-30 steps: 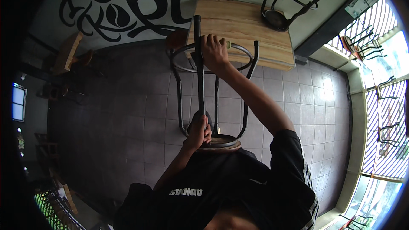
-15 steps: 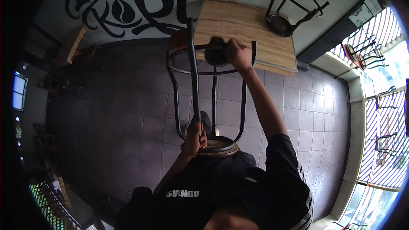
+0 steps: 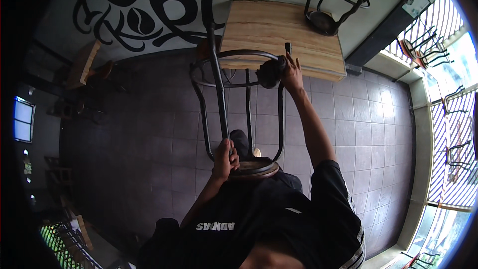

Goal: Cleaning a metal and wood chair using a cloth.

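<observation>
A dark metal stool [image 3: 221, 102] is held upside down before me, its legs pointing up and away and its round seat [image 3: 256, 170] close to my body. My left hand [image 3: 225, 160] is wrapped round one leg just above the seat. At the right side of the stool's ring, near another leg's end, my right hand [image 3: 293, 75] presses a bunched dark cloth [image 3: 269, 74] against the metal. Some of its fingers stick out past the cloth, and the cloth hides part of the ring.
Beyond the stool stands a wooden table [image 3: 279, 30] against the painted wall, with another upturned stool [image 3: 323, 22] on it. A second wooden table [image 3: 82, 65] is at the far left. Slatted windows [image 3: 453, 154] line the right side, above the tiled floor [image 3: 348, 124].
My right hand has moved the cloth rightward along the ring to the right leg. The stool's upper end has tilted slightly left. My left hand keeps its grip.
</observation>
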The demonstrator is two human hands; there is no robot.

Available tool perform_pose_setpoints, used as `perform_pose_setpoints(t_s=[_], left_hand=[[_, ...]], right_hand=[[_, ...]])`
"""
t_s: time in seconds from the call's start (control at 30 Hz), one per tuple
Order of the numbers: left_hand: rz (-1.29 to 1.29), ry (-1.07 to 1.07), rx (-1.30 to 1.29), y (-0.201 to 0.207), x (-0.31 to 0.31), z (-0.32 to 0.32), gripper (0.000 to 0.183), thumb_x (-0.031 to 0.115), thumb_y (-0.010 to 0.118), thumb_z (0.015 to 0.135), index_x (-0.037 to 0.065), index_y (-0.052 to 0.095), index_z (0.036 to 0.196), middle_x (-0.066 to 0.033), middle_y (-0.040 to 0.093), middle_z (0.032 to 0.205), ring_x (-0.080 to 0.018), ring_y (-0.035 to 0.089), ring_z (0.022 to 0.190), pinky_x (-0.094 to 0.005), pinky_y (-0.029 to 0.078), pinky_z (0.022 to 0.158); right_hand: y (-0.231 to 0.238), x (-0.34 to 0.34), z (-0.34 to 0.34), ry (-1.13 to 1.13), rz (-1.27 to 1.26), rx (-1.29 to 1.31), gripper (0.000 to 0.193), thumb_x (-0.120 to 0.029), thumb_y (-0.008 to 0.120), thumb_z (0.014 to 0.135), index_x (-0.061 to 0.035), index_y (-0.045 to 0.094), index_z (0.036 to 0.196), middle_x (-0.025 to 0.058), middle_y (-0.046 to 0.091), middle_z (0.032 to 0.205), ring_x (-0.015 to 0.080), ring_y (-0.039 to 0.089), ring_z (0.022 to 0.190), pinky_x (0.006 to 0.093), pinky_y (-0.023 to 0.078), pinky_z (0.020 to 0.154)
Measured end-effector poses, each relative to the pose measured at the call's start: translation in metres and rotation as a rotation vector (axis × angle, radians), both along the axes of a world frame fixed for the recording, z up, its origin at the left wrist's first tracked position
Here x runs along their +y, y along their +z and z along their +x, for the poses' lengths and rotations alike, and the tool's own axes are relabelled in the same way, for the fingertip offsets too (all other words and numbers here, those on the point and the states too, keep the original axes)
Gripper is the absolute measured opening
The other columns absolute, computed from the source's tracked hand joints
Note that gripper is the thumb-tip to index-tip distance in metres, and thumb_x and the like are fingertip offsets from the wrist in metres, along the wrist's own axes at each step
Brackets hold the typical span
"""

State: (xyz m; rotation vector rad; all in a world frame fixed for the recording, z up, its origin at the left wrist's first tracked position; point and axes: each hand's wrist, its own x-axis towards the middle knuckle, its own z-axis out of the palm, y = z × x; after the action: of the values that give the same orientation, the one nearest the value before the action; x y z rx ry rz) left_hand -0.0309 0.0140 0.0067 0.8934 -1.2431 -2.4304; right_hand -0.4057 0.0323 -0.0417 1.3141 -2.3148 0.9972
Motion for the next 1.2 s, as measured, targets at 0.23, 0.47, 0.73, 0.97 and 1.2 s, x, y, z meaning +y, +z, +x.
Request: perform_pose_setpoints(t_s=[0.23,0.47,0.73,0.97,1.2], left_hand=[[-0.003,-0.008,-0.004,0.003,-0.001,0.001,0.037,0.050,0.038,0.095,0.014,0.042,0.088,0.0034,0.031,0.054,-0.0069,0.026,0.036,-0.0240,0.028,0.038],[-0.043,0.027,-0.040,0.002,0.003,0.001,0.038,0.050,0.038,0.095,0.013,0.044,0.088,0.0033,0.031,0.054,-0.0070,0.027,0.037,-0.0238,0.028,0.038],[-0.046,0.035,-0.023,0.005,-0.001,0.005,0.037,0.047,0.034,0.096,0.012,0.041,0.087,0.0028,0.032,0.056,-0.0076,0.029,0.037,-0.0241,0.029,0.037],[-0.084,-0.061,-0.035,0.011,-0.005,-0.007,0.040,0.050,0.033,0.096,0.013,0.036,0.081,0.0028,0.030,0.053,-0.0078,0.030,0.036,-0.0246,0.031,0.036],[-0.158,-0.163,-0.067,0.004,-0.004,-0.010,0.041,0.052,0.035,0.095,0.014,0.036,0.081,0.0029,0.028,0.051,-0.0087,0.031,0.034,-0.0260,0.031,0.035]], right_hand=[[0.013,0.006,0.005,-0.004,0.059,-0.040,0.043,-0.011,0.057,0.077,-0.0049,0.051,0.119,0.0180,0.055,0.121,0.0299,0.041,0.125,0.0479,0.025,0.107],[0.026,0.004,-0.003,-0.073,0.071,0.007,0.037,-0.004,0.059,0.071,-0.0042,0.058,0.108,0.0180,0.058,0.113,0.0366,0.050,0.109,0.0421,0.041,0.094],[0.036,0.011,0.021,0.012,-0.051,-0.086,0.035,-0.009,0.056,0.076,-0.0051,0.058,0.111,0.0168,0.063,0.103,0.0351,0.061,0.093,0.0415,0.051,0.076],[0.042,0.004,0.022,-0.184,-0.108,0.151,0.024,-0.010,0.056,0.077,-0.0074,0.059,0.100,0.0133,0.063,0.089,0.0349,0.058,0.089,0.0445,0.045,0.073],[0.095,-0.052,0.052,0.119,-0.032,0.028,0.029,-0.009,0.058,0.074,-0.0074,0.053,0.102,0.0134,0.059,0.095,0.0334,0.058,0.091,0.0415,0.049,0.072]])
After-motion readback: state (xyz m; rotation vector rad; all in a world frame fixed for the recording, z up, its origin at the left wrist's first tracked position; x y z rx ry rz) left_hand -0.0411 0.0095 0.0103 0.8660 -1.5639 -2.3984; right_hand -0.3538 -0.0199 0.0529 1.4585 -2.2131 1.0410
